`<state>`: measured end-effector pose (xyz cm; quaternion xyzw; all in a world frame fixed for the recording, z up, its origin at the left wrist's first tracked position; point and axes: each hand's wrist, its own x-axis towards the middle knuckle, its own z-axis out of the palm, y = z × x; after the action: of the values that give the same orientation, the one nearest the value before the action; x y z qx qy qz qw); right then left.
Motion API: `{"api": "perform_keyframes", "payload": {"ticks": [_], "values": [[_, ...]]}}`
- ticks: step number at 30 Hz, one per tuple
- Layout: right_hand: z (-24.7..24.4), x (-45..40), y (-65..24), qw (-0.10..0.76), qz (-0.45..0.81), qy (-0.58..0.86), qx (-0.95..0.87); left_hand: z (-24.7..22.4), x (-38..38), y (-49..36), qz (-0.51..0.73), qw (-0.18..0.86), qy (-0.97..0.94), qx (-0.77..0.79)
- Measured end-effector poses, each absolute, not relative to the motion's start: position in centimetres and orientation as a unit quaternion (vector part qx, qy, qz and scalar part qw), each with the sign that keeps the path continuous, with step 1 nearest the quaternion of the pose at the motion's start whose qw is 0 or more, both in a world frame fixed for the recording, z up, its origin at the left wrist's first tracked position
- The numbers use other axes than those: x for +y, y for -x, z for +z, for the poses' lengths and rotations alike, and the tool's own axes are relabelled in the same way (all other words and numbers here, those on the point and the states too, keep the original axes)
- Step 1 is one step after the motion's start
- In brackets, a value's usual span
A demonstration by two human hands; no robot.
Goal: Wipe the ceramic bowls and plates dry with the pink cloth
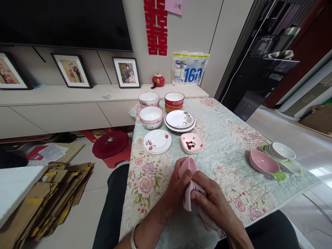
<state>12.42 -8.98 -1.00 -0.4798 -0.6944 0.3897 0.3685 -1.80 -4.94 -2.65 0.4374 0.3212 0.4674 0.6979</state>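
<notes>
Pink dish, tilted on edge in the head view, is over the near middle of the floral-covered desk, gripped by the left hand. The right hand is closed around a pale cloth, bunched against the dish's near side. Just beyond lie square plates with a cartoon print, with flowered round plates to their left. Farther off are stacked larger plates, white bowls and red and orange bowls. At right, a pink bowl with a green handle rests beside stacked white bowls with handles.
</notes>
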Motion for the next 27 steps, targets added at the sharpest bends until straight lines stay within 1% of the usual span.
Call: {"api": "perform_keyframes", "payload": {"ticks": [2,8,11,14,17,20,24,27], "values": [[-0.7,-8.9,-12.5,0.348,0.358,0.475,-0.725,-2.8,-5.0,1.8,0.476,0.713,-0.399,0.325],[-0.4,-8.9,-13.1,0.284,0.326,0.5,-0.751,-3.5,-5.3,1.2,0.465,0.781,-0.259,0.328],[-0.5,-9.0,-12.9,0.296,0.272,0.499,-0.768,-3.6,-5.2,1.3,0.448,0.787,-0.259,0.335],[-0.9,-9.0,-12.4,0.349,0.237,0.473,-0.773,-3.5,-5.1,1.7,0.448,0.767,-0.309,0.34],[-1.2,-9.1,-11.9,0.403,0.251,0.471,-0.744,-2.8,-5.1,2.0,0.447,0.749,-0.386,0.301],[-1.1,-9.3,-11.6,0.426,0.284,0.471,-0.718,-2.2,-5.3,2.2,0.456,0.739,-0.421,0.26],[-0.8,-9.0,-11.6,0.414,0.339,0.427,-0.729,-2.6,-5.2,2.1,0.491,0.733,-0.386,0.268],[-0.6,-8.6,-12.2,0.377,0.355,0.426,-0.742,-3.1,-5.1,1.7,0.471,0.791,-0.26,0.292]]}}
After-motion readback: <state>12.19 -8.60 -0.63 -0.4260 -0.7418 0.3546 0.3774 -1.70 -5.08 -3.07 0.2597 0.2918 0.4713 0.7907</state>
